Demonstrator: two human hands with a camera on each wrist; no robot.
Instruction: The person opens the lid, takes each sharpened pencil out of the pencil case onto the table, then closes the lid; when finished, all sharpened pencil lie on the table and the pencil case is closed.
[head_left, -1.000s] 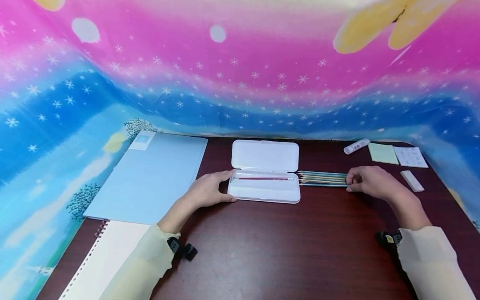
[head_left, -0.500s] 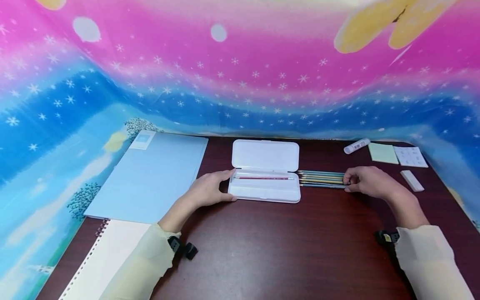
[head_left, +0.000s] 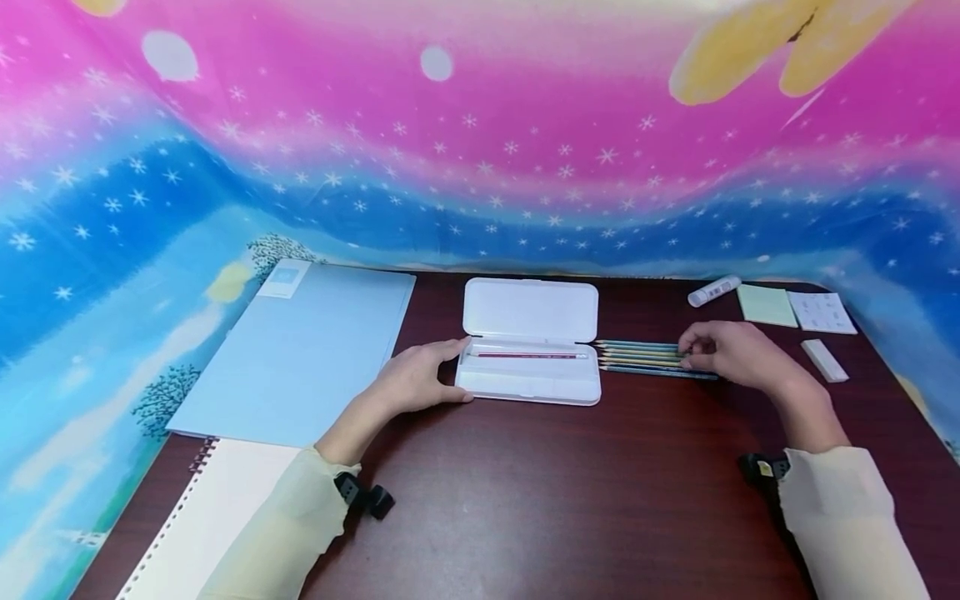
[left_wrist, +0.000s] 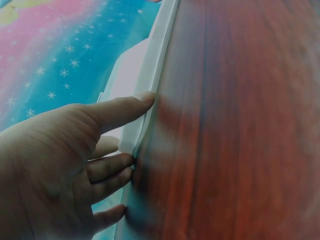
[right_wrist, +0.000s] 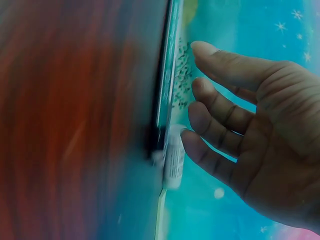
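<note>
A white pencil case [head_left: 528, 387] lies with its lid folded back, and a red pencil [head_left: 528, 356] rests inside. My left hand [head_left: 416, 375] holds the case's left end between thumb and fingers; in the left wrist view the thumb [left_wrist: 145, 98] presses the front edge. To the right of the case several pencils [head_left: 641, 354] lie side by side, points toward it. Over their right ends hovers my right hand [head_left: 738, 354], fingers loosely bent. The right wrist view shows nothing gripped between its thumb [right_wrist: 205, 49] and fingers, with the pencils [right_wrist: 167, 75] beyond, seen edge-on.
A glue stick [head_left: 714, 292], green sticky notes [head_left: 767, 306], a printed white pad [head_left: 822, 313] and a white eraser [head_left: 824, 361] lie at the right. On the left are a light blue folder [head_left: 322, 358] and a spiral notebook [head_left: 217, 517]. A patterned cloth surrounds the table.
My right hand has shifted left and come up off the pencils' ends, so the front pencil's right end now shows. The left hand and the case stay put.
</note>
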